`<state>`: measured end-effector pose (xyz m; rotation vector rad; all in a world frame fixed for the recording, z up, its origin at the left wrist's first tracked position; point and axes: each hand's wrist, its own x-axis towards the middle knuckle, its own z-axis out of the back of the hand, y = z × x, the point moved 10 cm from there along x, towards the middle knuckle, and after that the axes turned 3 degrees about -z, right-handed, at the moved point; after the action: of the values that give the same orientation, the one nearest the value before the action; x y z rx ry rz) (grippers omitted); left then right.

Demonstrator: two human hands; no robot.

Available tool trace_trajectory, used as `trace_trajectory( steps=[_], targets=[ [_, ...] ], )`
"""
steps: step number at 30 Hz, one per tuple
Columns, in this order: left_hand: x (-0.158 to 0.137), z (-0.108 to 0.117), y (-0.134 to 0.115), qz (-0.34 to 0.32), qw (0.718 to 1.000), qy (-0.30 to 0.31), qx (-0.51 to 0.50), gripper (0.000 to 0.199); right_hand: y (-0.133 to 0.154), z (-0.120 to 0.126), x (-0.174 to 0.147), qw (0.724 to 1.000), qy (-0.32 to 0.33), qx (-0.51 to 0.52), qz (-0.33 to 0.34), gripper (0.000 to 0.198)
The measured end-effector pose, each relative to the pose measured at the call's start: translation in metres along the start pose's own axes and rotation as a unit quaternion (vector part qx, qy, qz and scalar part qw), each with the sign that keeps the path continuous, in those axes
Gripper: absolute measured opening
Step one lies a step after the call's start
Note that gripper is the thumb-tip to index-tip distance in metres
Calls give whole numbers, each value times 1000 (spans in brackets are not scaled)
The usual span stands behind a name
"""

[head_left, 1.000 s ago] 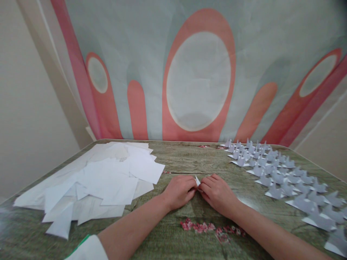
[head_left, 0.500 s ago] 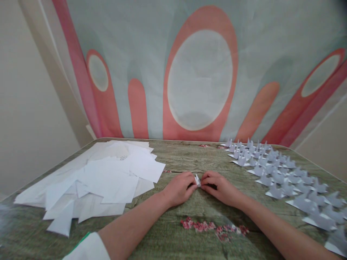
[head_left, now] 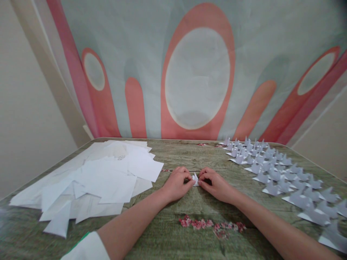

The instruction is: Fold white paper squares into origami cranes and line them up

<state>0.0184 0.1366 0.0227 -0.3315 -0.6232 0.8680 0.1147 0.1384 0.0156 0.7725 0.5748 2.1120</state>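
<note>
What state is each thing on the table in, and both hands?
Left hand: pinching, at the small folded paper's left side
Right hand: pinching, at its right side
Small folded paper: folded, pointed tip up
Paper sheets: loosely piled, overlapping
Folded paper figures: finished-looking, standing in rows

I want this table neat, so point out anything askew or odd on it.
The white sheets at left lie askew, overlapping at uneven angles, whereas the folded paper figures at right stand in rough rows. Nothing looks spilled.
</note>
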Motion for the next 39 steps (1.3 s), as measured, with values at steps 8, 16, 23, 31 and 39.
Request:
trace_trajectory(
  steps=[8,16,23,31,39],
  targets=[
    [1,1,4,14,1000,-15,-3,13,-3,-1,3,1000,3,10,-10,12],
    [2,0,3,14,1000,-19,17,11,-7,-3,4,1000,1,12,-18,11],
    [2,-1,4,11,999,-24,26,11,-8,-3,5,1000,2,9,-28,12],
    [2,3,1,14,1000,-19,9,16,-11,-6,8,999,10,5,-40,12],
    [-6,10,-32,-88,991,13,99,25,-12,-7,10,998,22,0,-59,9]
  ],
)
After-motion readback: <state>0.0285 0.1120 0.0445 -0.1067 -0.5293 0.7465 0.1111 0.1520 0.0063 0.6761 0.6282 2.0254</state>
